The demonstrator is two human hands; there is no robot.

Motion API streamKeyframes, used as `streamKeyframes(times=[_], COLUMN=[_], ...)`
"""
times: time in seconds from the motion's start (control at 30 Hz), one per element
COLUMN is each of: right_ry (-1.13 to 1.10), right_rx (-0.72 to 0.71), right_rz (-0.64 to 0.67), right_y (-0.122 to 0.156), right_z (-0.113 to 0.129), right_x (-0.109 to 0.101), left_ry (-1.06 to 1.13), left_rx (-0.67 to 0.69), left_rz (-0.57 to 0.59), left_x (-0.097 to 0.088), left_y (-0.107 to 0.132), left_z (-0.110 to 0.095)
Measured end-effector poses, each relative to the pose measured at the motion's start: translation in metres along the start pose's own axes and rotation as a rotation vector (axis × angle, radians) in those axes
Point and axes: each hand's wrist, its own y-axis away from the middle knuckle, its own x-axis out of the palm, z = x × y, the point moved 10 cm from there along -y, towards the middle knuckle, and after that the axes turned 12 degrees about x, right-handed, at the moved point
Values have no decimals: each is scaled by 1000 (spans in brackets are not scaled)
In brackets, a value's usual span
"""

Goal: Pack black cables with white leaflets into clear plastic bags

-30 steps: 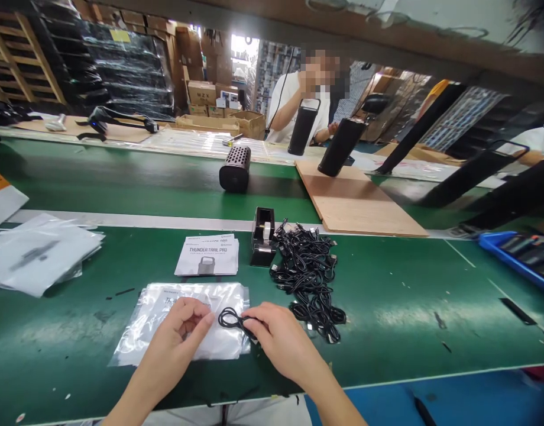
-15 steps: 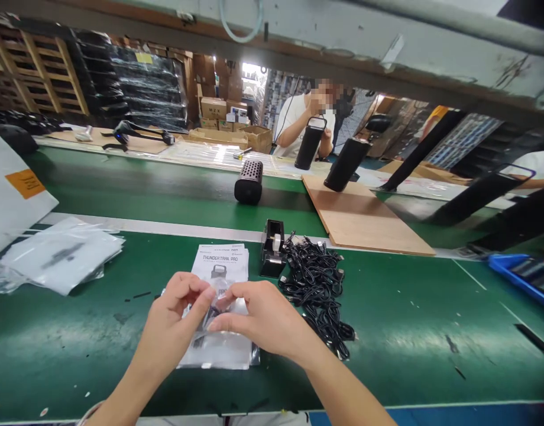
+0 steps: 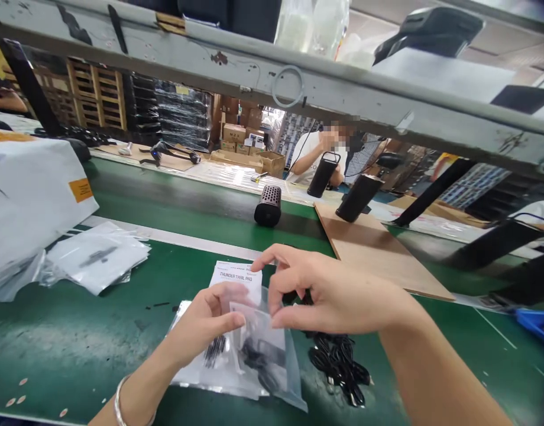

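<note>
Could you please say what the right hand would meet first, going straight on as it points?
The right hand would probably meet the clear plastic bag by the left hand first, though depth is unclear.

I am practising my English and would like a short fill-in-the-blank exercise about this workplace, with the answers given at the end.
1. In the picture, the cable pile lies to the ____ of the leaflet.
2. A bracelet circles the person's ____ wrist.
3. The leaflet's title reads THUNDER TRAIL ____.
4. The table is ____ in colour.

Missing words: right; left; PRO; green.
</note>
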Motion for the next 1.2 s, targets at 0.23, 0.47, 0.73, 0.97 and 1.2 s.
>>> streamKeyframes(times=[0.23, 0.47, 0.73, 0.97, 1.2], right_ry=[-464, -939, -738, -634, -552], right_rx=[264, 391, 178, 149, 807], right_rz=[-305, -443, -601, -646, -858], right_y=[34, 2, 6, 12, 44], right_z=[-71, -124, -116, -117, -206], right_x=[31, 98, 73, 70, 61], left_ry=[-371, -489, -230, -430, -456], left_rx=[-35, -70, -54, -209, -104], left_rz=[-111, -134, -141, -67, -156], left_x=[-15, -30, -41, -24, -20], left_y=[12, 12, 11, 5, 9], left_z=[-2, 5, -1, 23, 29])
